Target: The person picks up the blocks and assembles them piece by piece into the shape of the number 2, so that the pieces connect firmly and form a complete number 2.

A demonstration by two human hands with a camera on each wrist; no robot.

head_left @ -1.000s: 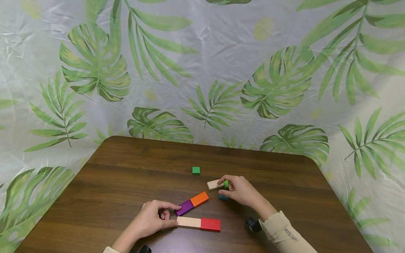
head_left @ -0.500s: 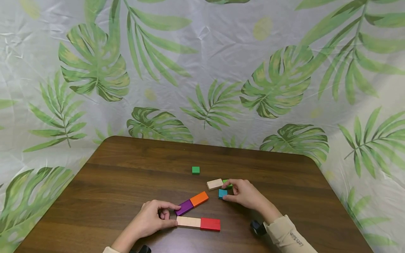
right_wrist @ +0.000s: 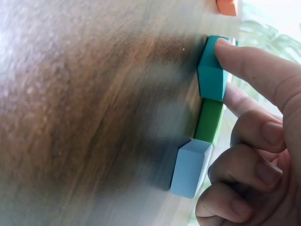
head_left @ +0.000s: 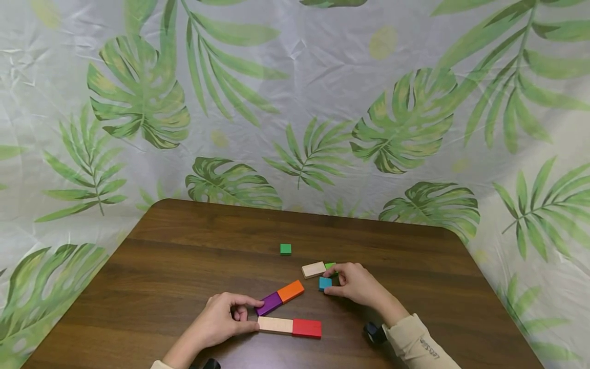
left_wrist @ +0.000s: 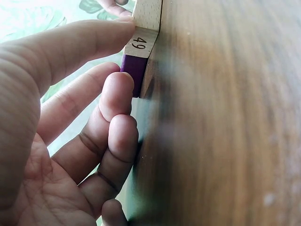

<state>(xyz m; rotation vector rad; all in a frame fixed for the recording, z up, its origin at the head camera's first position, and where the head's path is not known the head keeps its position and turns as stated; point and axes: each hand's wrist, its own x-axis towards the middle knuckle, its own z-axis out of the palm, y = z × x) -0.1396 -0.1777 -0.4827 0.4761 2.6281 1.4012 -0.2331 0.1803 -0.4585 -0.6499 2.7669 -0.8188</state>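
Note:
In the head view, my left hand (head_left: 221, 319) has its index fingertip on the purple block (head_left: 269, 303) and its thumb at the left end of a plain wooden block (head_left: 275, 324). An orange block (head_left: 291, 291) continues the purple one; a red block (head_left: 307, 328) adjoins the plain one. My right hand (head_left: 358, 283) holds a small blue block (head_left: 325, 284) between thumb and index finger. Behind it, a light green block (head_left: 330, 266), partly hidden by the fingers, meets another plain wooden block (head_left: 313, 269). In the right wrist view, a pale blue block (right_wrist: 188, 172) stands beside the green one.
A small dark green block (head_left: 286, 249) lies alone farther back on the brown wooden table (head_left: 207, 241). A leaf-patterned cloth (head_left: 299, 128) hangs behind the table's rounded far edge. The wooden block's end (left_wrist: 139, 42) bears a printed number.
My right hand has drawn back slightly to the right, exposing more of the blue block, which has turned a little. The left hand and its blocks have stayed put.

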